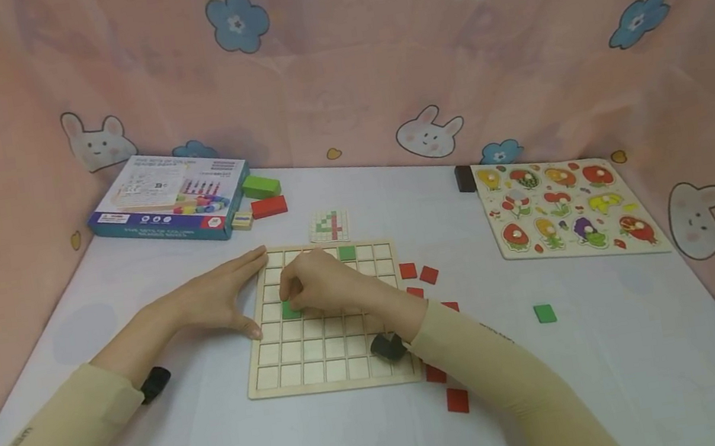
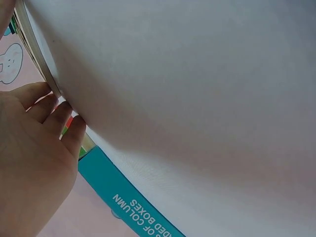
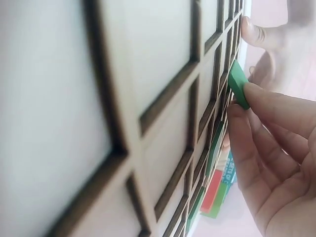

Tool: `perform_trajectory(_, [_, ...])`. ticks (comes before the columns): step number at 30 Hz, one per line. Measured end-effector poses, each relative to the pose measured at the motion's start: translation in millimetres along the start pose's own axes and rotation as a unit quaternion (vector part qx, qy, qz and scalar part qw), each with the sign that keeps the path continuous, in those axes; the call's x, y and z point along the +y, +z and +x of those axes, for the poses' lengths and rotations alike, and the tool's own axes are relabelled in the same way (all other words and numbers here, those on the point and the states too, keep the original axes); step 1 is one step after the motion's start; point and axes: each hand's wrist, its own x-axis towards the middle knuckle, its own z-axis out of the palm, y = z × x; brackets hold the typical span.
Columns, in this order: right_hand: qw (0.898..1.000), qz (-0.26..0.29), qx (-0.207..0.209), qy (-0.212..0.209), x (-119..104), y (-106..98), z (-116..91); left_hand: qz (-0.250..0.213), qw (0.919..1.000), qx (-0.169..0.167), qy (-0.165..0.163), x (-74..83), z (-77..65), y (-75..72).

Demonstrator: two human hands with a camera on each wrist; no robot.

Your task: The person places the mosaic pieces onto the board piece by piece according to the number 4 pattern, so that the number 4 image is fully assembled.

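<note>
My right hand point(image 1: 321, 282) pinches a small green square tile point(image 3: 238, 84) between thumb and fingers, tilted against the wooden grid board point(image 1: 334, 389). In the head view this tile point(image 1: 290, 310) shows below the fingertips, at the board's left part. My left hand point(image 1: 212, 298) is spread at the board's left edge, its fingers and thumb touching the rim. Another green tile point(image 1: 347, 253) lies in the top row; in the right wrist view two green tiles point(image 3: 215, 148) lie in cells. Part of the grid is hidden under my right hand and forearm.
Several red tiles point(image 1: 457, 400) lie right of the board, some behind my sleeve. A loose green tile point(image 1: 545, 313) lies farther right. Behind the board is a pattern card point(image 1: 330, 225). A box point(image 1: 166, 197) with blocks point(image 1: 268, 206) stands back left, a fruit puzzle point(image 1: 571, 210) back right.
</note>
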Motion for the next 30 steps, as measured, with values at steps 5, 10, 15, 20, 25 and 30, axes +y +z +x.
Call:
perform_trajectory(5, [1.0, -0.017, 0.002, -0.004, 1.2, 1.0, 1.5, 0.0, 1.0, -0.001, -0.002, -0.7, 0.6, 0.4])
perform_trajectory(10, [1.0, -0.028, 0.002, -0.006, 1.7, 1.4, 2.3, -0.002, 1.0, -0.002, -0.005, -0.8, 0.5, 0.6])
perform_trajectory(15, [0.999, -0.037, 0.0, -0.01, 1.3, 1.3, 2.7, -0.001, 1.0, -0.003, -0.005, -0.7, 0.3, 0.4])
perform_trajectory(20, [0.999, -0.037, 0.01, -0.018, 3.5, 0.0, 2.5, -0.002, 0.9999, -0.004, -0.01, -0.4, -0.4, -0.1])
perform_trajectory(25, [0.999, -0.012, 0.027, -0.015, 9.3, -13.2, -1.3, 0.001, 0.9999, -0.004, -0.012, -0.8, 0.0, 0.4])
perform_trajectory(30, [0.999, -0.003, 0.046, 0.009, 26.3, -36.1, -14.4, 0.002, 0.9999, -0.005, -0.016, -1.1, 1.7, 1.3])
